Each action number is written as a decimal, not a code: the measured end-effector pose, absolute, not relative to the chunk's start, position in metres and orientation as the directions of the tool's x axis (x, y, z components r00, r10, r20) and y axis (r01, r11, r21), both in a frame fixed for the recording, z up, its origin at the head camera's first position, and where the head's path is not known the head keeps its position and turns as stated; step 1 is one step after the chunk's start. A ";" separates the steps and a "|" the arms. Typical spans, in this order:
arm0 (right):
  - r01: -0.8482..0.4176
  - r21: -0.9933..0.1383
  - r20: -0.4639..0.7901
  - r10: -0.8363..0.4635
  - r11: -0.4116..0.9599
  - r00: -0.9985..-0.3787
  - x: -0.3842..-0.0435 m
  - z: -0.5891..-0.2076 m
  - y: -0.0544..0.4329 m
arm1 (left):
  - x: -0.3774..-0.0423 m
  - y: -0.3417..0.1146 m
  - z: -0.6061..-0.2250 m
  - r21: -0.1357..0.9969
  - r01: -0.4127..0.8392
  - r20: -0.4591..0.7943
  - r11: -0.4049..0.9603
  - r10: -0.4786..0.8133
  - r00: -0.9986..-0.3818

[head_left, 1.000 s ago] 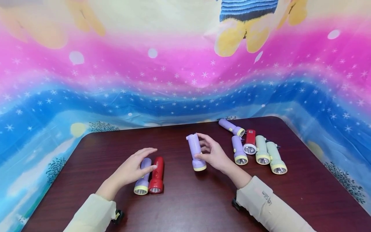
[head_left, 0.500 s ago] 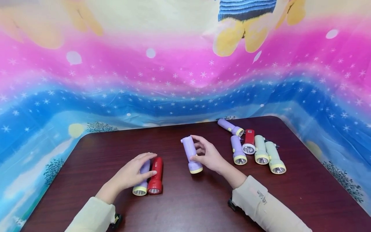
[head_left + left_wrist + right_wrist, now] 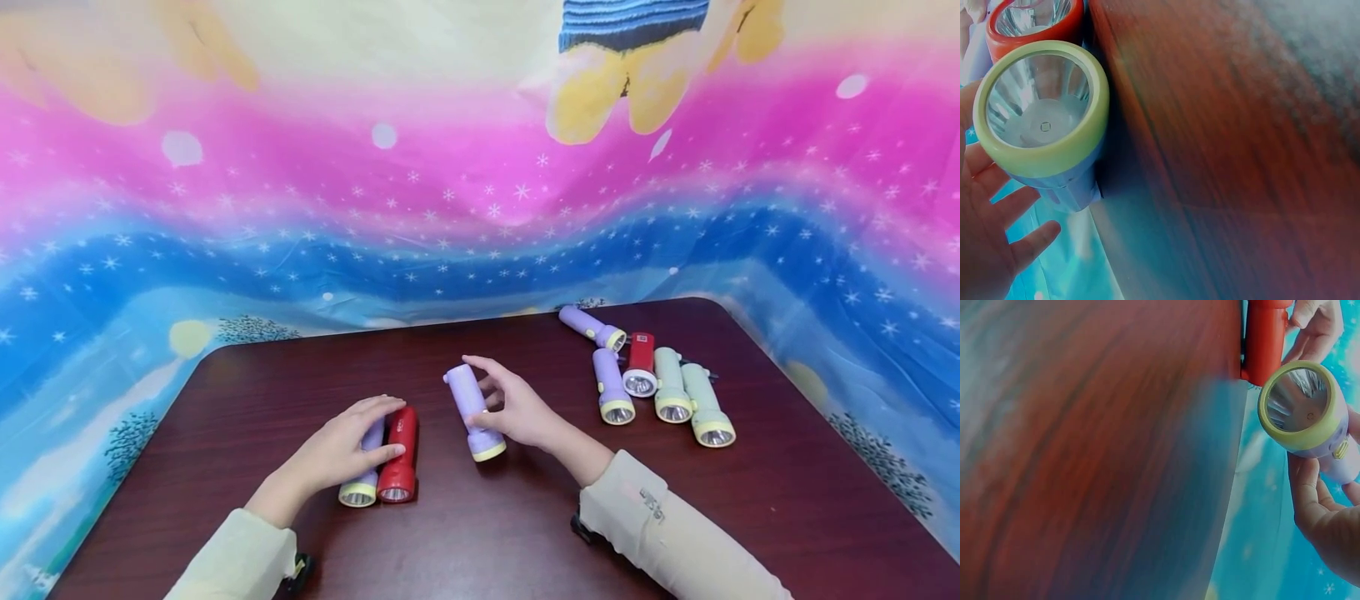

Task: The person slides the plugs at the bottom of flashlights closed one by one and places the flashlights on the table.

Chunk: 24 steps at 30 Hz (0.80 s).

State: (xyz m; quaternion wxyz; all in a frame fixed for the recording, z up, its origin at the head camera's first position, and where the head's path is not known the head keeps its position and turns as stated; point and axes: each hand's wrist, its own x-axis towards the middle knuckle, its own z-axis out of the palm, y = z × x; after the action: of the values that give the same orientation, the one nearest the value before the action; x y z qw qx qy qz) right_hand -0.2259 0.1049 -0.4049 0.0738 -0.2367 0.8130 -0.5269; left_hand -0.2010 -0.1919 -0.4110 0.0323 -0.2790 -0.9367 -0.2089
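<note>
My right hand holds a purple flashlight with a yellow rim, tilted over the middle of the table. In the right wrist view, the fingers and thumb sit round the body of this flashlight, its lens facing the camera. My left hand arches over a second purple flashlight, which it partly hides. Its thumb reaches the side of a red flashlight lying right beside that one. The left wrist view shows loosely spread fingers alongside the yellow-rimmed purple flashlight.
At the table's back right lies a group: two purple flashlights, a red one with a white rim, and two pale green ones. The dark wooden table meets a colourful printed curtain behind.
My right hand has carried its purple flashlight left and slightly nearer, toward the red one. My left hand has settled lower, its thumb coming onto the red flashlight.
</note>
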 end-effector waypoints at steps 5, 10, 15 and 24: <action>-0.297 -0.885 0.102 -0.472 0.358 -0.875 -0.224 -0.403 0.097 | -0.202 -0.192 -0.411 0.368 0.536 0.158 0.760 0.517 -0.841; -0.304 -0.874 0.091 -0.486 0.379 -0.869 -0.223 -0.403 0.089 | -0.204 -0.193 -0.411 0.368 0.536 0.144 0.760 0.522 -0.840; -0.287 -0.869 0.054 -0.498 0.404 -0.865 -0.223 -0.404 0.085 | -0.205 -0.192 -0.411 0.380 0.527 0.130 0.760 0.521 -0.844; -0.262 -0.855 -0.004 -0.512 0.447 -0.859 -0.220 -0.405 0.076 | -0.204 -0.192 -0.409 0.411 0.498 0.088 0.764 0.510 -0.856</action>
State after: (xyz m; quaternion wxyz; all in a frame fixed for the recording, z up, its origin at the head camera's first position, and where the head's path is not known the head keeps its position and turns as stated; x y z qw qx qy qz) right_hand -0.2204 0.0762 -0.4050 0.1319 -0.2302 0.8403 -0.4728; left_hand -0.2038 -0.1917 -0.4092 -0.0146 -0.2684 -0.9390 -0.2145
